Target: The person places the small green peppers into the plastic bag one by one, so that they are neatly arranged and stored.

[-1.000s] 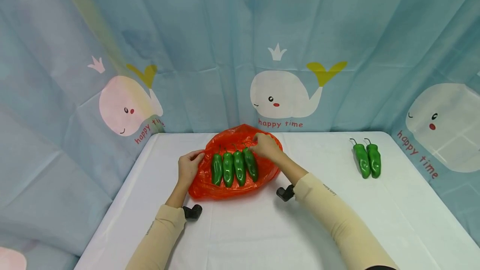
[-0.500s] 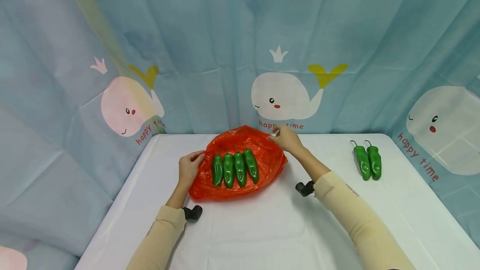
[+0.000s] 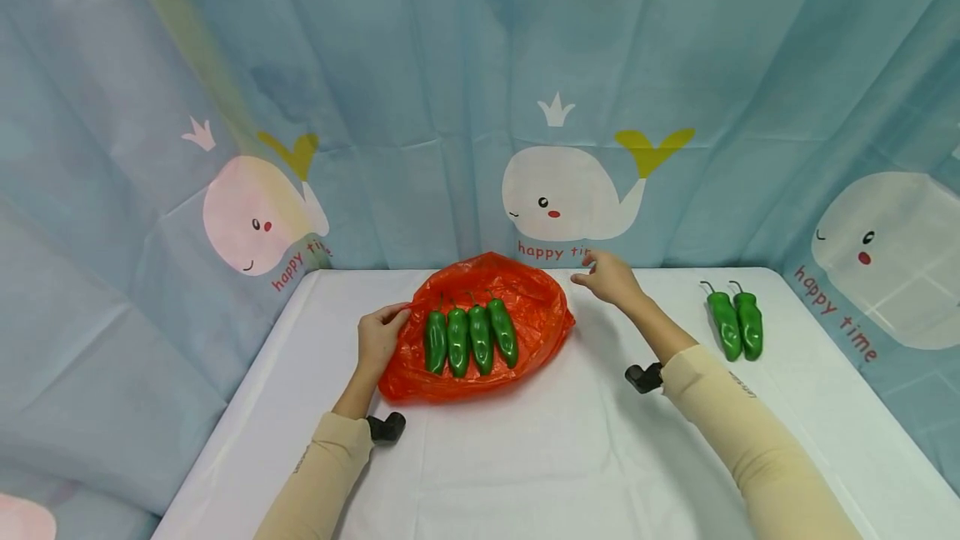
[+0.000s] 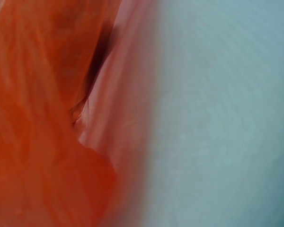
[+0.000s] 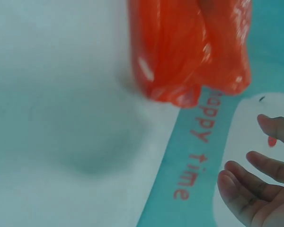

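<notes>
On tbl (image 3: 525,465), red bag (image 3: 538,319) holds 4 peppers (image 3: 458,342), L hand (image 3: 377,342) pinches its L edge, R hand (image 3: 612,278) is apart w/ fingers loose just R of it, & 2 more peppers (image 3: 725,325) lie well R.

Crinkled orange-red plastic (image 4: 33,118) fills the left side, close to the camera. To its right runs a pinkish strip (image 4: 118,104), too blurred to identify, a dark sliver (image 4: 100,53) between them; a pale, blurred surface (image 4: 222,113) lies farthest right.
</notes>
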`<action>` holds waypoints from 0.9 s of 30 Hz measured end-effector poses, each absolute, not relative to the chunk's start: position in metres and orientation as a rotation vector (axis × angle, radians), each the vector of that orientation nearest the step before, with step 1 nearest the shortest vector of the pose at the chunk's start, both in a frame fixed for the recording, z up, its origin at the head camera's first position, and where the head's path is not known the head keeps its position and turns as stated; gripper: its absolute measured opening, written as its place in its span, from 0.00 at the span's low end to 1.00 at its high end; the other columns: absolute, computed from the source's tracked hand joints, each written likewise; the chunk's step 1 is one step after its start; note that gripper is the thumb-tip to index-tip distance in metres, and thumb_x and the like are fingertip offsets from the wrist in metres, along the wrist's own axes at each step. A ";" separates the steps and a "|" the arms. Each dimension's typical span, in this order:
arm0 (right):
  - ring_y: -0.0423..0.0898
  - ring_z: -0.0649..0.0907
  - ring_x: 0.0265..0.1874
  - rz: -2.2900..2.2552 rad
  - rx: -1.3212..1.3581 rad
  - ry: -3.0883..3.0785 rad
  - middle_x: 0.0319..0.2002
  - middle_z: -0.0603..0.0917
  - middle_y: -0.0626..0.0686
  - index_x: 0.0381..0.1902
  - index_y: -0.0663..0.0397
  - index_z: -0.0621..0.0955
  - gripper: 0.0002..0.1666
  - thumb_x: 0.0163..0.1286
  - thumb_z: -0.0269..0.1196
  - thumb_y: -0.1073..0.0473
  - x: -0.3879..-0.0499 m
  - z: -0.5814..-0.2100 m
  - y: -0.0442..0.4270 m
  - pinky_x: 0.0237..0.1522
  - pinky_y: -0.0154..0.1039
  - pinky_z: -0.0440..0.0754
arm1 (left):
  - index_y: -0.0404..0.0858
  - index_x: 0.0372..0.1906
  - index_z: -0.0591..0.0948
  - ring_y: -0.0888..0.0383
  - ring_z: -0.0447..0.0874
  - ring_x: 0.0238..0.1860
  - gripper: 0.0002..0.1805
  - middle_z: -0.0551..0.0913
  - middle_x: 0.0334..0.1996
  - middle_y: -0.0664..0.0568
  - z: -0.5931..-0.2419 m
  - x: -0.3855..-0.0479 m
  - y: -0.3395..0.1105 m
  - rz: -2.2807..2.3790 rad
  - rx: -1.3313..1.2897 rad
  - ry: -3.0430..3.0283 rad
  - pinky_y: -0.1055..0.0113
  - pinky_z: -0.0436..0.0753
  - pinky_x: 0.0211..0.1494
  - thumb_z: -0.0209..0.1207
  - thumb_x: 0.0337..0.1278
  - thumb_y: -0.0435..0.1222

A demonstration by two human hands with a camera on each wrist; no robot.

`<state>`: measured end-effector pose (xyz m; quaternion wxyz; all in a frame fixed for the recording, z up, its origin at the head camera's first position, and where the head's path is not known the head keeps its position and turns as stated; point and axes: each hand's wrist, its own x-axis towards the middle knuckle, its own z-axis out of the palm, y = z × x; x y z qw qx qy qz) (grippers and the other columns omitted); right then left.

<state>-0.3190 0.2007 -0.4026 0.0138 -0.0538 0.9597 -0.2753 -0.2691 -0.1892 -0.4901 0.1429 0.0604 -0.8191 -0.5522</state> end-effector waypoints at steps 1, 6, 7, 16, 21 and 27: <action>0.58 0.82 0.43 -0.843 -0.162 2.992 0.47 0.82 0.66 0.54 0.68 0.77 0.28 0.66 0.64 0.51 -0.319 -0.404 0.205 0.39 0.47 0.82 | 0.34 0.48 0.86 0.50 0.82 0.48 0.14 0.87 0.46 0.38 -0.490 -0.269 -0.189 -1.593 0.175 -2.363 0.85 0.74 0.40 0.60 0.64 0.39; 0.60 0.82 0.45 -0.784 -0.144 3.000 0.50 0.82 0.68 0.54 0.69 0.76 0.28 0.66 0.63 0.51 -0.318 -0.409 0.224 0.45 0.52 0.81 | 0.34 0.47 0.86 0.49 0.82 0.48 0.14 0.87 0.45 0.38 -0.490 -0.269 -0.189 -1.602 0.182 -2.355 0.86 0.74 0.40 0.61 0.64 0.38; 0.61 0.82 0.46 -0.773 -0.140 3.001 0.51 0.82 0.69 0.55 0.70 0.76 0.29 0.67 0.63 0.51 -0.317 -0.410 0.228 0.45 0.53 0.81 | 0.34 0.47 0.86 0.49 0.83 0.48 0.14 0.87 0.45 0.38 -0.490 -0.269 -0.189 -1.602 0.182 -2.354 0.86 0.74 0.40 0.61 0.64 0.38; 0.66 0.80 0.50 -0.701 -0.028 2.986 0.56 0.78 0.73 0.58 0.71 0.74 0.31 0.68 0.61 0.50 -0.311 -0.413 0.262 0.47 0.56 0.79 | 0.34 0.48 0.86 0.49 0.83 0.48 0.14 0.87 0.46 0.38 -0.489 -0.268 -0.188 -1.591 0.175 -2.364 0.86 0.74 0.40 0.61 0.64 0.38; 0.66 0.80 0.48 -0.674 0.012 2.983 0.55 0.77 0.74 0.58 0.73 0.73 0.32 0.69 0.61 0.50 -0.309 -0.412 0.278 0.45 0.57 0.79 | 0.34 0.48 0.86 0.50 0.83 0.48 0.14 0.87 0.46 0.39 -0.489 -0.269 -0.188 -1.592 0.181 -2.364 0.86 0.74 0.40 0.61 0.64 0.38; 0.68 0.79 0.48 -0.635 0.077 2.979 0.55 0.75 0.75 0.58 0.74 0.72 0.32 0.69 0.60 0.50 -0.307 -0.412 0.294 0.44 0.57 0.79 | 0.34 0.48 0.86 0.49 0.83 0.48 0.14 0.87 0.45 0.38 -0.490 -0.269 -0.188 -1.590 0.179 -2.365 0.86 0.74 0.40 0.61 0.64 0.38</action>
